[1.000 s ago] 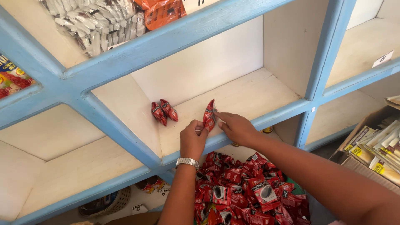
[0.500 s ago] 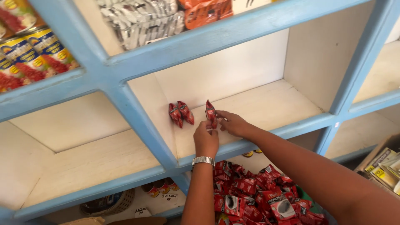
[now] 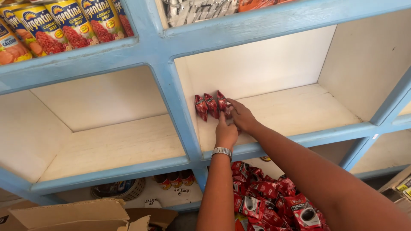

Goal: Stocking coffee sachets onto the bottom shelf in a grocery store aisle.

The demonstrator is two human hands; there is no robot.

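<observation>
Red foil sachets (image 3: 211, 105), three of them, stand upright in a row on the white shelf board (image 3: 299, 112), pressed against the pale blue wooden divider post (image 3: 176, 112) at nine o'clock of your hands. Your right hand (image 3: 242, 116) reaches in from four o'clock, its fingers closed on the rightmost sachet of the row. Your left hand (image 3: 225, 133) (a metal watch band on its wrist) comes up from six o'clock, fingertips touching the foot of that same sachet; whether it pinches or only steadies, I cannot tell. Below the shelf, at five o'clock, lies a heap of red coffee sachets (image 3: 274, 199). Yellow-labelled tins (image 3: 70, 22) sit at eleven o'clock.
</observation>
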